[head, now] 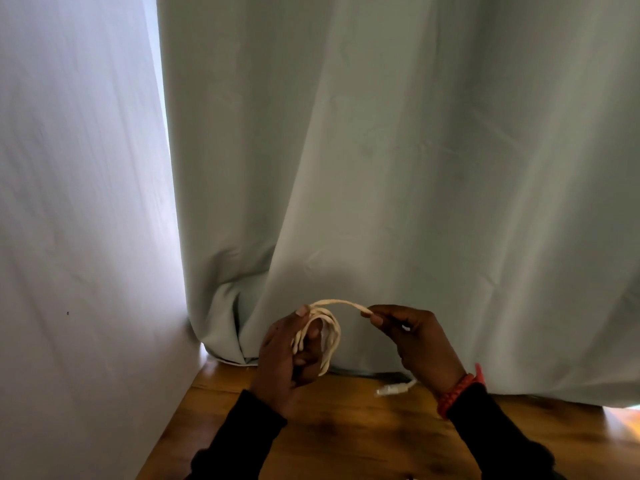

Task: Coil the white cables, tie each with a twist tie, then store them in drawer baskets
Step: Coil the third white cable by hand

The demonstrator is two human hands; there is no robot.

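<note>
A white cable [331, 336] is wound in several loops around the fingers of my left hand [289, 358], which grips the coil above the wooden table. A strand arcs from the coil to my right hand [412, 337], which pinches it between thumb and fingers. The cable's free end with its white plug [389, 390] hangs below my right wrist, just over the table. No twist tie or drawer basket is in view.
The wooden table [346, 431] fills the bottom of the view. A pale green curtain [398, 168] hangs right behind the hands down to the tabletop. A white wall [79, 202] stands on the left.
</note>
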